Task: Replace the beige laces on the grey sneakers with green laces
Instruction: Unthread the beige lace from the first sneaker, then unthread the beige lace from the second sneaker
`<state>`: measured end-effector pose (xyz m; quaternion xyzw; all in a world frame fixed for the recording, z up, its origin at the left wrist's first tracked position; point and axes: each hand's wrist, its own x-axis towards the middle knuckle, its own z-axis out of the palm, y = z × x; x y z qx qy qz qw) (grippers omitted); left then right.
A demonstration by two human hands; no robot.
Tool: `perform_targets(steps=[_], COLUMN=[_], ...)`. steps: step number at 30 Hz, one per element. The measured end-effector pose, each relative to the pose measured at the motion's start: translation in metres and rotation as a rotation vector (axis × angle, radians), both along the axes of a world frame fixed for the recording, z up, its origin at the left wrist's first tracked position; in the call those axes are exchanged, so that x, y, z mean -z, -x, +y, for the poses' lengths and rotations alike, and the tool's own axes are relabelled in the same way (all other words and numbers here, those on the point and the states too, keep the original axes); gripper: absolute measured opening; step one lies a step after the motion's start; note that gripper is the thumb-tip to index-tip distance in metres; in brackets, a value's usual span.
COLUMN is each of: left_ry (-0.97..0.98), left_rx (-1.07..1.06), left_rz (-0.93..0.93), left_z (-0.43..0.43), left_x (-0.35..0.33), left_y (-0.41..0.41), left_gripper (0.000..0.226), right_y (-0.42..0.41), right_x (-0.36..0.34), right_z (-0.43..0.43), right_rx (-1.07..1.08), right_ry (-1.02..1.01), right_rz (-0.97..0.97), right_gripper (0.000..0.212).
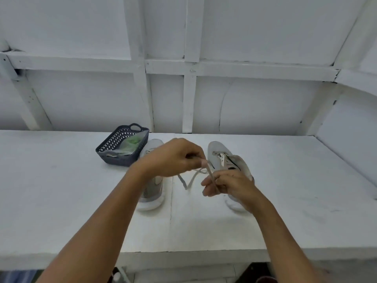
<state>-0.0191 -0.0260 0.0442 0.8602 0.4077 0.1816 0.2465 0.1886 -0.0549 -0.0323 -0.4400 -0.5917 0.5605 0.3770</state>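
The beige lace (209, 174) hangs above the table (61, 190), pinched by the left hand (171, 158) above and the right hand (230, 184) below. The right sneaker (220, 158) looks unlaced; the left sneaker (153, 193) is mostly hidden. The green laces (131, 142) wait in the basket (114, 148), so all relacing remains

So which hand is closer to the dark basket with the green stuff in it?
Left. The left hand is just right of the basket, over one sneaker; the right hand is farther right, by the other sneaker. Both pinch the beige lace.
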Motion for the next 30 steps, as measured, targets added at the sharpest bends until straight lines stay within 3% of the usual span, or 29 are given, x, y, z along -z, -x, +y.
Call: perform_targets(steps=[5, 8, 10, 12, 16, 18, 20, 25, 29, 30], left_ry=[0.006, 0.002, 0.041, 0.106, 0.167, 0.16, 0.121, 0.063, 0.074, 0.082], left_rx=[-0.134, -0.161, -0.082, 0.009, 0.161, 0.185, 0.158, -0.025, -0.151, -0.156], left_rz=[-0.222, -0.147, -0.041, 0.063, 0.185, 0.162, 0.092, -0.144, -0.218, -0.194], left_z=[0.004, -0.002, -0.012, -0.023, -0.036, -0.039, -0.039, -0.025, -0.022, -0.024], left_x=[0.025, 0.058, 0.075, 0.082, 0.068, 0.048, 0.032, 0.025, 0.061, 0.072], left_y=[0.009, -0.002, -0.01, -0.017, -0.022, -0.021, -0.017, -0.002, -0.003, -0.005], left_gripper=[0.011, 0.02, 0.019, 0.02, 0.017, 0.012, 0.01, 0.008, 0.018, 0.019], right_y=[0.001, 0.003, 0.003, 0.003, 0.002, 0.004, 0.007, 0.007, 0.001, 0.001], right_x=[-0.008, -0.012, -0.006, 0.0, 0.016, 0.022, 0.025, 0.028, 0.026, 0.025], right_z=[-0.029, -0.036, -0.035, -0.033, -0.041, -0.047, -0.052, -0.062, -0.062, -0.062], right_rx=[-0.159, -0.105, 0.015, 0.131, 0.299, 0.278, 0.247, 0.08, -0.017, -0.013], right_ry=[0.113, 0.105, 0.075, 0.022, -0.121, -0.155, -0.142, -0.043, 0.039, 0.053], right_rz=[0.303, 0.559, 0.699, 0.658, 0.196, 0.002, -0.073, 0.067, 0.415, 0.508], right_gripper=[0.037, 0.027, 0.032, 0.036, 0.044, 0.048, 0.048, 0.033, 0.022, 0.027])
